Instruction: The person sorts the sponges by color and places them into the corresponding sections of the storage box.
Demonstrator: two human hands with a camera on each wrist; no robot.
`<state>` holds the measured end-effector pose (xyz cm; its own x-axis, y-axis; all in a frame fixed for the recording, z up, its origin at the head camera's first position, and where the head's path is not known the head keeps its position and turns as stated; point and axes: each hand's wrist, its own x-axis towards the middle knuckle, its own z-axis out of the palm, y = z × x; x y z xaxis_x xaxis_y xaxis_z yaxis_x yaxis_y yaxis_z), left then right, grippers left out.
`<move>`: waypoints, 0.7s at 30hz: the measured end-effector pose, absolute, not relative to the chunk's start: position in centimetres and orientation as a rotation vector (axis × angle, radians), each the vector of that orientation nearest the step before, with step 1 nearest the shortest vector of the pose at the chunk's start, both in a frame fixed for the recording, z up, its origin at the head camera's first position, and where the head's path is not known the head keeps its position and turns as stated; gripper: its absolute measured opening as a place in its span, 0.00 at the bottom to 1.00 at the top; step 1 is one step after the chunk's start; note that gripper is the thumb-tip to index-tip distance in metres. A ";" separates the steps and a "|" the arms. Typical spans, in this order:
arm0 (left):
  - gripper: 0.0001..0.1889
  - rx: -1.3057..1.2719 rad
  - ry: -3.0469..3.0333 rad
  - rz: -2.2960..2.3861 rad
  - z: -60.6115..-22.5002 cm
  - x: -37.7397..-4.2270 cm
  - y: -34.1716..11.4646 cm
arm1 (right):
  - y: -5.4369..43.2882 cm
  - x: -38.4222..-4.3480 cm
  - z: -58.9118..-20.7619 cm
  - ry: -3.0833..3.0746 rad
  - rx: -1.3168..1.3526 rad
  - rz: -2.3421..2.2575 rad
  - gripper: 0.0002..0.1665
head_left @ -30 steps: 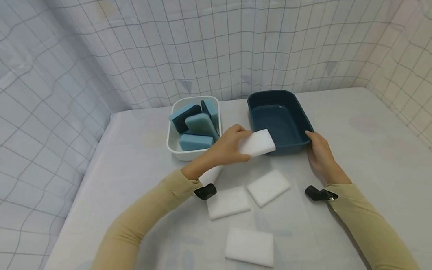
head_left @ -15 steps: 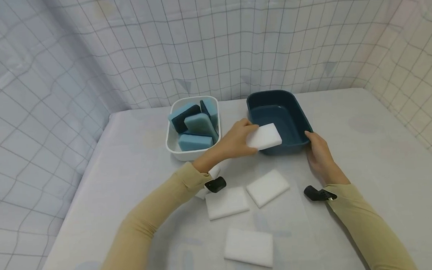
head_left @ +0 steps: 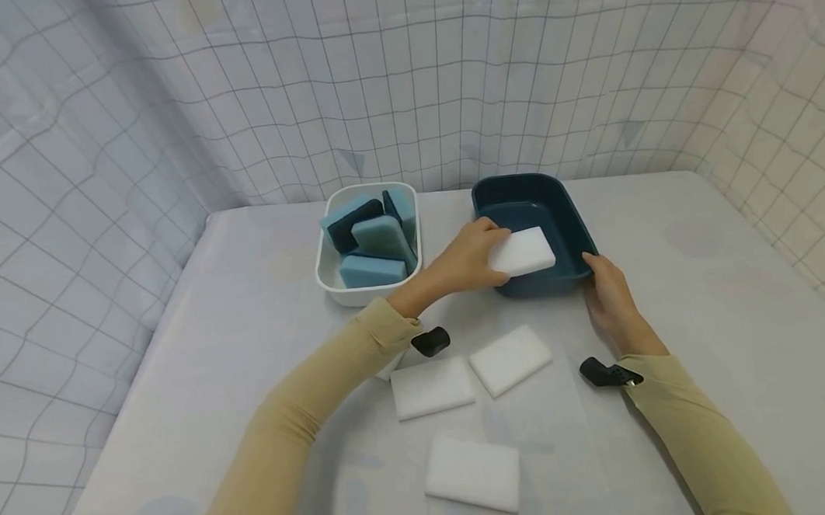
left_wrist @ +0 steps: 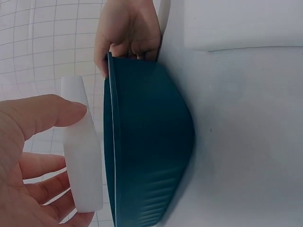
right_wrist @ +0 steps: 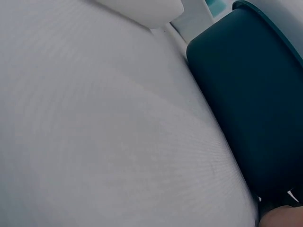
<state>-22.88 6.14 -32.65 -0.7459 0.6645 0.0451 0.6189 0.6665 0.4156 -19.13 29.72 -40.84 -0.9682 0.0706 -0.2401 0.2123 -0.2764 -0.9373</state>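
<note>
My left hand [head_left: 470, 261] pinches a white sponge [head_left: 524, 252] between thumb and fingers, over the near side of a dark teal bin [head_left: 550, 284]. In the left wrist view the sponge [left_wrist: 84, 170] is seen edge-on, just above the bin's rim. My right hand [head_left: 614, 301] grips the bin's near right corner, thumb over the rim and fingers outside against the wall. No other thing shows on the bin's visible floor. The right wrist view catches the bin's outer wall [right_wrist: 246, 104] and a bit of the right hand [right_wrist: 283, 217].
Left of the teal bin stands a white bin [head_left: 367, 297] with several blue sponges [head_left: 374, 272]. Flat white sponges [head_left: 433, 389] lie on the white cloth nearer me, one partly under the left forearm. A grid-patterned curtain [head_left: 410, 86] hangs behind and along both sides.
My left hand has carried the white sponge rightward and slightly away from me, from the bin's near left corner to over its near side. The right hand keeps its grip.
</note>
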 end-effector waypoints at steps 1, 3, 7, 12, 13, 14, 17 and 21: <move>0.36 1.063 2.767 0.623 -32.7 -23.0 6.3 | 29.7 -19.1 -40.9 1.836 0.359 -2.411 0.40; 0.36 1.065 2.774 0.590 -32.7 -23.3 6.7 | 29.8 -19.2 -41.1 1.836 0.347 -2.422 0.40; 0.36 1.059 2.790 0.506 -32.6 -24.0 7.7 | 29.8 -19.3 -41.2 1.832 0.334 -2.443 0.40; 0.35 1.019 2.816 0.488 -32.6 -24.5 8.7 | 29.8 -19.4 -41.2 1.822 0.338 -2.451 0.40; 0.35 1.008 2.818 0.493 -32.7 -24.5 8.9 | 29.7 -19.4 -41.2 1.825 0.335 -2.447 0.40; 0.35 0.998 2.821 0.491 -32.7 -24.6 9.0 | 29.7 -19.4 -41.2 1.826 0.334 -2.444 0.40; 0.34 0.990 2.824 0.483 -32.9 -24.7 9.6 | 29.6 -19.3 -41.2 1.829 0.347 -2.442 0.39; 0.34 0.967 2.835 0.451 -33.2 -24.8 10.3 | 29.6 -19.2 -41.2 1.832 0.357 -2.442 0.39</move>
<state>-24.81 10.31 -33.23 -0.7903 0.6126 -0.0105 0.5791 0.7525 0.3136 -19.22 29.60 -41.15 -0.9706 0.0844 -0.2252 0.1927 -0.2877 -0.9381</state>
